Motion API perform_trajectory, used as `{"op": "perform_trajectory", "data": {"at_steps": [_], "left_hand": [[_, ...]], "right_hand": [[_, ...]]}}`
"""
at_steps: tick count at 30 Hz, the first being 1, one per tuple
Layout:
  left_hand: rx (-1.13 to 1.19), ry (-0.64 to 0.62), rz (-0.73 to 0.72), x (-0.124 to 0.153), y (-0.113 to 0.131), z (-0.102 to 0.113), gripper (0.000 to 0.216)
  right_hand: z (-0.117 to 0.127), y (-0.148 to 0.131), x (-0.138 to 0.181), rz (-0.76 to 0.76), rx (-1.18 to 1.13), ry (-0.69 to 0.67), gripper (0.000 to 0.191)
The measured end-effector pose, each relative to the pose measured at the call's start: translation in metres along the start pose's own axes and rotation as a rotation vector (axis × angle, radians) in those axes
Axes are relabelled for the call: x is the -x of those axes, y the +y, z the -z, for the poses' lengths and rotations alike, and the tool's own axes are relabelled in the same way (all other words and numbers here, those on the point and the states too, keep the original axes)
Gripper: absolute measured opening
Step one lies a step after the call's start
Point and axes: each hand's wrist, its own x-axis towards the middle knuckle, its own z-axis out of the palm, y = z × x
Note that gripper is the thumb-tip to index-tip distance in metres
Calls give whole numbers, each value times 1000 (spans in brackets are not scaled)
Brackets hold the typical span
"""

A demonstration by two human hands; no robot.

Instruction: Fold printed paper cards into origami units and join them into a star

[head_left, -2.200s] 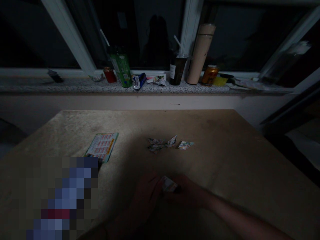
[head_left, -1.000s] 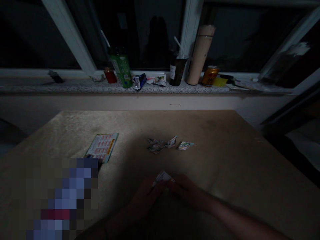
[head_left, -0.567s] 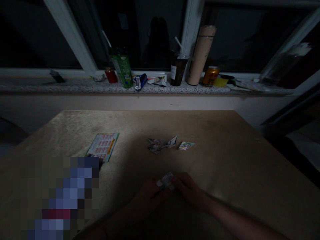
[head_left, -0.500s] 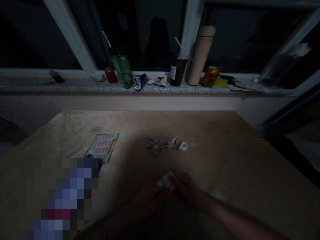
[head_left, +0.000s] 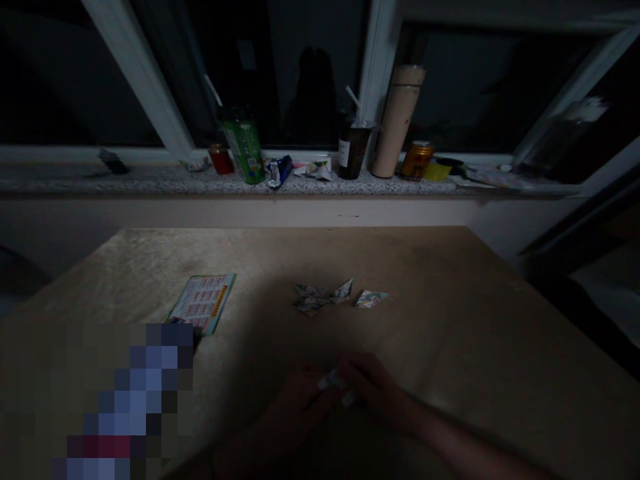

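The scene is dim. My left hand (head_left: 300,403) and my right hand (head_left: 373,390) meet low over the near part of a tan table (head_left: 450,320). Both pinch a small printed paper piece (head_left: 336,385), mostly hidden between the fingers. Farther back on the table lie a cluster of folded paper pieces (head_left: 320,297) and one separate folded piece (head_left: 371,299). A printed leaflet (head_left: 203,302) lies flat to the left.
A stone window sill (head_left: 150,179) behind the table carries a green bottle (head_left: 244,150), a red can (head_left: 219,159), a dark cup with a straw (head_left: 350,150), a tall beige tumbler (head_left: 395,123), an orange can (head_left: 416,160) and wrappers. A blurred patch covers the near left.
The paper piece was held up between both hands; now it sits lower and is more covered by my fingers. The view has tipped slightly, so everything sits a little lower.
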Motion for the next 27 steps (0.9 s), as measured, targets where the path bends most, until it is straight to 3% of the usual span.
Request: {"op": "perform_trajectory", "data": {"at_steps": [3, 8, 19, 24, 27], "left_hand": [[-35, -8, -60, -1, -1, -3, 34], [28, 94, -61, 0, -4, -5, 39], [-67, 96, -108, -3, -1, -6, 35], [60, 234, 51, -1, -3, -3, 37], [165, 345, 172, 0, -8, -4, 41]], "right_hand": [[0, 1, 0, -6, 36, 9, 44], [1, 1, 0, -36, 2, -54, 45], [0, 2, 1, -77, -45, -9, 48], [2, -2, 2, -24, -96, 149, 38], [2, -5, 1, 33, -187, 128, 23]]}}
